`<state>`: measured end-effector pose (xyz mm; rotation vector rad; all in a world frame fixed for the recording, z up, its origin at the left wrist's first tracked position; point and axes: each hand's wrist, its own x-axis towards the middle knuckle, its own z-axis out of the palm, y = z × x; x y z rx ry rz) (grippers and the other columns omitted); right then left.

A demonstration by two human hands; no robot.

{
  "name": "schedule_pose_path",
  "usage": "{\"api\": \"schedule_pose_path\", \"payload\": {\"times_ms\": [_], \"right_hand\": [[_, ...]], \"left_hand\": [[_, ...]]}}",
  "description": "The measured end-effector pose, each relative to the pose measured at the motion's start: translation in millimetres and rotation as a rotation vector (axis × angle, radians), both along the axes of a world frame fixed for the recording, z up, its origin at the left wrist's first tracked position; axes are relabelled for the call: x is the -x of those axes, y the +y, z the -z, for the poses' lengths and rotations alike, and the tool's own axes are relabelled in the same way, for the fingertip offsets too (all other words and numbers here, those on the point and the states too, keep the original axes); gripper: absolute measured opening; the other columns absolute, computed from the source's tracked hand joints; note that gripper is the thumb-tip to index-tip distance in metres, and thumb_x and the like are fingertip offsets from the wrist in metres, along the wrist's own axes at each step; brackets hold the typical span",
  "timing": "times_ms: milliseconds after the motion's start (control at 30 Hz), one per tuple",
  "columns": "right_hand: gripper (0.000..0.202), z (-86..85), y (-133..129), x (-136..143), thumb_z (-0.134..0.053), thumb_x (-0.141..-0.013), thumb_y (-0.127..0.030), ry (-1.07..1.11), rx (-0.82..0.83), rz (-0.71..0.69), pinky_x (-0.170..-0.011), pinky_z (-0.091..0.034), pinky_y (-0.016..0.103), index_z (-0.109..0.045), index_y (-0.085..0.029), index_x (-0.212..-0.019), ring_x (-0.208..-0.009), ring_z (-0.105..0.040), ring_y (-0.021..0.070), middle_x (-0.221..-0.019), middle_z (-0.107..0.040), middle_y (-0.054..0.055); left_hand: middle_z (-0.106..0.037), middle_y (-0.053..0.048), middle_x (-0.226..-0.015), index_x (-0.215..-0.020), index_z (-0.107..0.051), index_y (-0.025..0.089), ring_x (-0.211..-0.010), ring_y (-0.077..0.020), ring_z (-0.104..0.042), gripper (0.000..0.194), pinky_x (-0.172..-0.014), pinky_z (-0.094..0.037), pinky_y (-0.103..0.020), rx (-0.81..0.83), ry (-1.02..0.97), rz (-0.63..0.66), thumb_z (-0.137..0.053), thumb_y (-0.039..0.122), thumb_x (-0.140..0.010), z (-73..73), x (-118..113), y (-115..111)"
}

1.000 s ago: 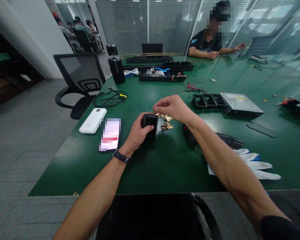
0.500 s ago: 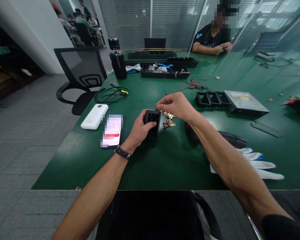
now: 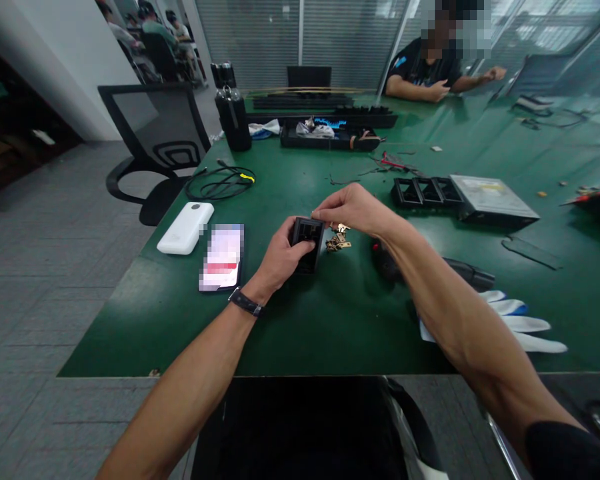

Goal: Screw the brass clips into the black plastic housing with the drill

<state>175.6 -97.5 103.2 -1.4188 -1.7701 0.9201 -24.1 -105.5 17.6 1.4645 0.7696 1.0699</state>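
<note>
A small black frame-like part is gripped in my left hand, whose thumb lies over its front. My right hand pinches at the part's upper right corner; a tiny brass-coloured bit shows at the fingertips, too small to make out well. Just right of the black part, a small pile of brass-coloured metal pieces lies on the green table, partly below my right hand.
Left are a phone, a white power bank, a coiled cable and a bottle. Right are black frames, a metal box, a dark tool and gloves. A person sits across the table.
The view has shifted slightly. Both hands keep nearly the same pose at the black part. Across the table, the person's one hand has moved out to the right, away from the other.
</note>
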Motion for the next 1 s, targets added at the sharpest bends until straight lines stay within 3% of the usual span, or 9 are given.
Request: {"api": "schedule_pose_path", "payload": {"times_ms": [133,300,500,600,733,867,1000], "right_hand": [[0.027,-5.6,-2,-3,-0.075,-0.093,-0.034,-0.032,0.041,-0.016,-0.052,-0.047,0.025,-0.083,-0.017,-0.073,-0.057,-0.059,0.0127,-0.066,-0.074,0.005],[0.024,-4.4,5,-9,-0.067,-0.099,-0.027,-0.012,-0.023,0.060,-0.058,-0.056,0.026,-0.084,-0.012,-0.090,-0.066,-0.068,0.0154,-0.088,-0.082,0.012],[0.035,12.5,17,-23,-0.055,-0.099,-0.015,-0.626,-0.174,0.180,-0.089,-0.057,0.033,-0.082,-0.012,-0.120,-0.097,-0.077,0.0239,-0.110,-0.084,0.012],[0.043,26.8,18,-18,-0.053,-0.099,-0.013,-0.733,-0.150,0.177,-0.102,-0.053,0.040,-0.079,-0.016,-0.133,-0.114,-0.074,0.0304,-0.123,-0.080,0.016],[0.049,41.8,16,-3,-0.051,-0.101,-0.014,-0.872,-0.100,0.146,-0.102,-0.053,0.046,-0.069,-0.019,-0.147,-0.120,-0.069,0.0363,-0.134,-0.072,0.022],[0.047,46.6,17,9,-0.046,-0.106,-0.019,-0.949,-0.059,0.143,-0.099,-0.054,0.048,-0.068,-0.021,-0.148,-0.124,-0.065,0.0387,-0.135,-0.066,0.024],[0.038,47.9,18,13,-0.048,-0.106,-0.019,-0.950,-0.047,0.162,-0.101,-0.054,0.047,-0.076,-0.019,-0.132,-0.127,-0.063,0.0385,-0.134,-0.066,0.023]], "left_hand": [[-0.070,-0.004,-0.107,-0.115,-0.065,0.022,-0.099,-0.0205,-0.064,0.038,-0.093,-0.053,-0.036,0.043,-0.037,-0.018,-0.075,0.023,-0.079,0.1,0,1],[-0.071,-0.006,-0.121,-0.123,-0.065,0.024,-0.107,-0.0224,-0.066,0.048,-0.090,-0.056,-0.036,0.079,-0.114,-0.022,-0.075,0.019,-0.076,-5.9,2,1],[-0.069,-0.003,-0.111,-0.122,-0.064,0.026,-0.094,-0.0181,-0.064,0.054,-0.077,-0.056,-0.029,0.180,-0.181,-0.042,-0.074,0.016,-0.070,-15.0,3,-3],[-0.066,-0.001,-0.105,-0.122,-0.061,0.026,-0.086,-0.0159,-0.062,0.057,-0.073,-0.055,-0.028,0.227,-0.229,-0.040,-0.075,0.016,-0.068,-17.7,3,-4],[-0.064,0.000,-0.104,-0.121,-0.059,0.027,-0.083,-0.0154,-0.062,0.059,-0.072,-0.056,-0.029,0.245,-0.259,-0.005,-0.076,0.016,-0.066,-20.2,4,-6],[-0.065,0.000,-0.102,-0.120,-0.059,0.025,-0.084,-0.0154,-0.062,0.058,-0.073,-0.056,-0.029,0.241,-0.244,0.016,-0.073,0.015,-0.065,-22.7,4,-9],[-0.064,0.001,-0.099,-0.119,-0.061,0.024,-0.082,-0.0143,-0.060,0.057,-0.073,-0.055,-0.027,0.257,-0.217,0.003,-0.070,0.012,-0.064,-22.5,2,-11]]}}
